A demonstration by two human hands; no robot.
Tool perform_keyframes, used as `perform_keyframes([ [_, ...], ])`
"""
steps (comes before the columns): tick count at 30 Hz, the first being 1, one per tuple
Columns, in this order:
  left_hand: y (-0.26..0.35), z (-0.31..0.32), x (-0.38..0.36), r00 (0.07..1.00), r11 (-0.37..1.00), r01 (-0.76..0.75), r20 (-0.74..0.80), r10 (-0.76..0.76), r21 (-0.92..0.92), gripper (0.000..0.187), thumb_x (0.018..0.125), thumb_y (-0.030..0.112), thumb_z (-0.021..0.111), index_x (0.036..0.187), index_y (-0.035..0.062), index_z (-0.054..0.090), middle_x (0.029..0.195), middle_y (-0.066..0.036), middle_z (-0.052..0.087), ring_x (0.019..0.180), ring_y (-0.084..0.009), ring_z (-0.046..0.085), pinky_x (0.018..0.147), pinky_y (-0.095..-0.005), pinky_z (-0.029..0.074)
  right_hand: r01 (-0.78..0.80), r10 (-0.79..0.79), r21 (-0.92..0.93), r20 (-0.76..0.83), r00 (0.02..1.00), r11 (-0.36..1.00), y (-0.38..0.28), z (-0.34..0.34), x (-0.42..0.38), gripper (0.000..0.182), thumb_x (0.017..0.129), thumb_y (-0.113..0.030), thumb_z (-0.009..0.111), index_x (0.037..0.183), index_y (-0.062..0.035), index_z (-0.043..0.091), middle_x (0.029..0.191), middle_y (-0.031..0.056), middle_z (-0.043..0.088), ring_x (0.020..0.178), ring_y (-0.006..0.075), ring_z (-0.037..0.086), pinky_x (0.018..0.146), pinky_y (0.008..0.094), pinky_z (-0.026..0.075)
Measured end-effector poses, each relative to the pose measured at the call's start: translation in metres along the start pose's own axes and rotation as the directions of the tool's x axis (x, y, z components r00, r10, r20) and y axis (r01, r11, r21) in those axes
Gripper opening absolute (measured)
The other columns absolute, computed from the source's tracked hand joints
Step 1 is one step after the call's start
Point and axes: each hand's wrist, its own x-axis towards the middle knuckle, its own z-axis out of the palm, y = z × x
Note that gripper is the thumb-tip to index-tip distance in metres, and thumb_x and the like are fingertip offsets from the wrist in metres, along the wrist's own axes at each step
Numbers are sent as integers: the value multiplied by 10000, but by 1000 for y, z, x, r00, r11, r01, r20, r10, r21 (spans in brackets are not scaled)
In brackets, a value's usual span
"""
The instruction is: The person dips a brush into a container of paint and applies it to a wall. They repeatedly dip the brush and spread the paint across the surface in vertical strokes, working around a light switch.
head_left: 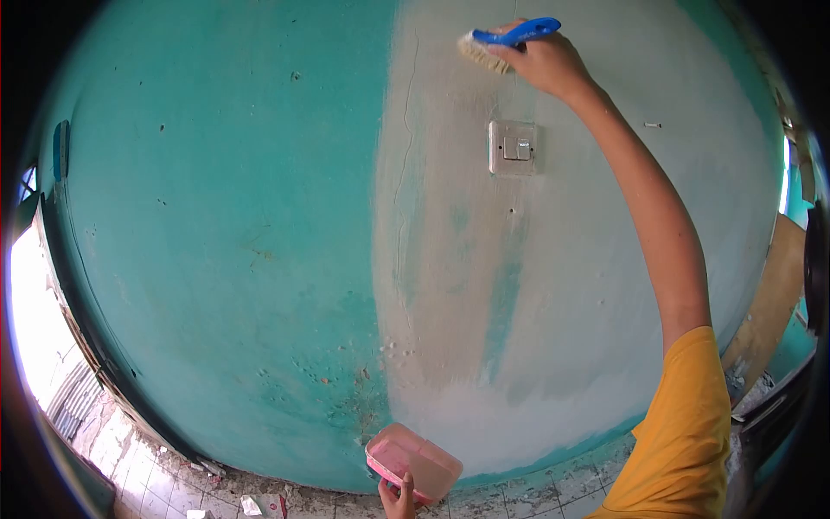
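Observation:
High on the wall, my right hand (551,65) grips a brush with a blue handle (527,32). The brush's pale bristles (484,56) are against the grey-white painted part of the wall (588,259). Low in the view, my left hand (398,499) holds a pink plastic container (432,454) by its near edge, thumb over the rim. The left part of the wall (242,216) is teal, and teal streaks show through the grey coat below the light switch (513,148).
A tiled floor (164,484) with debris and paper scraps runs along the wall's foot. At the left is a bright doorway (35,311). A brown board (774,294) leans at the right edge.

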Motion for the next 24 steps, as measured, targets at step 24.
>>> perform_keyframes([
  [24, -43, -13, 19, 998, 995, 32, 47, -37, 92, 694, 943, 410, 759, 1486, 108, 448, 1300, -104, 583, 1090, -232, 619, 673, -320, 569, 125, -104, -87, 221, 970, 988, 19, -9, -59, 293, 968, -365, 677, 1171, -165, 747, 1141, 42, 706, 1052, 289, 659, 936, 397, 540],
])
